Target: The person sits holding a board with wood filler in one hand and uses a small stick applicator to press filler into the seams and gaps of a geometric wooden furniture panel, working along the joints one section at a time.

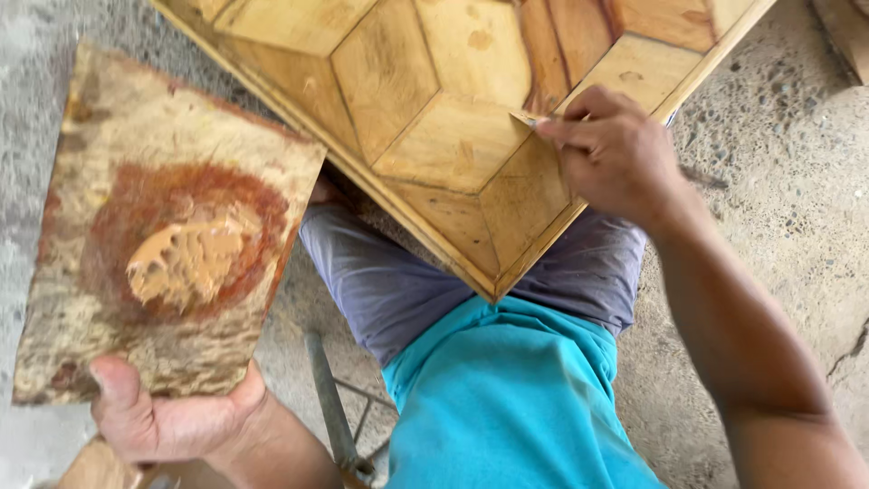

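My left hand (167, 412) grips the near edge of a stained flat board (100, 272) that carries a lump of tan putty (186, 261) in a reddish ring. My right hand (615, 154) pinches a small thin blade (525, 119) and presses its tip against a seam of a wooden panel (434, 136). The panel is inlaid with geometric pieces and rests tilted on my lap, one corner pointing toward me.
My legs in grey shorts (389, 281) and a teal shirt (507, 398) are below the panel. A metal rod frame (330, 407) stands between my knees. Rough concrete floor (787, 163) surrounds me. A wooden piece (846, 32) lies at the top right.
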The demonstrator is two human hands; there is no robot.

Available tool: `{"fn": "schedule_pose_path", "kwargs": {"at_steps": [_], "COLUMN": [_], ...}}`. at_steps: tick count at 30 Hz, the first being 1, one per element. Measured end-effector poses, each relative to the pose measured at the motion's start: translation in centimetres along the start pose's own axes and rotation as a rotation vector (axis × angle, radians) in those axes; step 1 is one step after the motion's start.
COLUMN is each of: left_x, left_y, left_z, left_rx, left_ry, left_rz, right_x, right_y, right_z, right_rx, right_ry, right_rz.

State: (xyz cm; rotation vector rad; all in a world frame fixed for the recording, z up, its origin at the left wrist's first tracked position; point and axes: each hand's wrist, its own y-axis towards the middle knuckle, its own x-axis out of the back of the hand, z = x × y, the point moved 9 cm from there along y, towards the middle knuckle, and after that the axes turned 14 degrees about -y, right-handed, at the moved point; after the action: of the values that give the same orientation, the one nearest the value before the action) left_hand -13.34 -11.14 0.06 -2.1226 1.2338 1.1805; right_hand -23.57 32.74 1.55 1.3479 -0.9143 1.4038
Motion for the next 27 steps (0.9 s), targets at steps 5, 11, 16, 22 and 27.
{"fn": "schedule_pose_path", "kwargs": {"at_steps": [5,11,16,22,27], "left_x": [-2.1,-4.0,-5.7,-7.7,-6.6], "left_y": [-1.9,-6.0,-9.3,-13.9,-15.7], "left_z": [-0.4,-2.7,-4.9,-3.1,-1.9], "left_rx": [-0.036,-0.262,-0.575,-0.792,-0.928], "left_ry": [0.058,0.209,0.643,0.994,1.031], "left_rz": [0.013,-0.115,-0.293,-0.273,-0.238], "right_x": [1.4,-0.9,-3.1,-3.1,-4.8], "right_y": [4.0,7.5,9.7,14.9,16.2], "right_z": [-0.5,1.9,1.2,1.6,2.8], "right_rx": [0.08,0.307,0.443,0.801,1.018], "right_ry": [0.164,0.173,0.13,0.062,-0.124], "right_rz": [0.009,0.096,0.338,0.374,0.514]}}
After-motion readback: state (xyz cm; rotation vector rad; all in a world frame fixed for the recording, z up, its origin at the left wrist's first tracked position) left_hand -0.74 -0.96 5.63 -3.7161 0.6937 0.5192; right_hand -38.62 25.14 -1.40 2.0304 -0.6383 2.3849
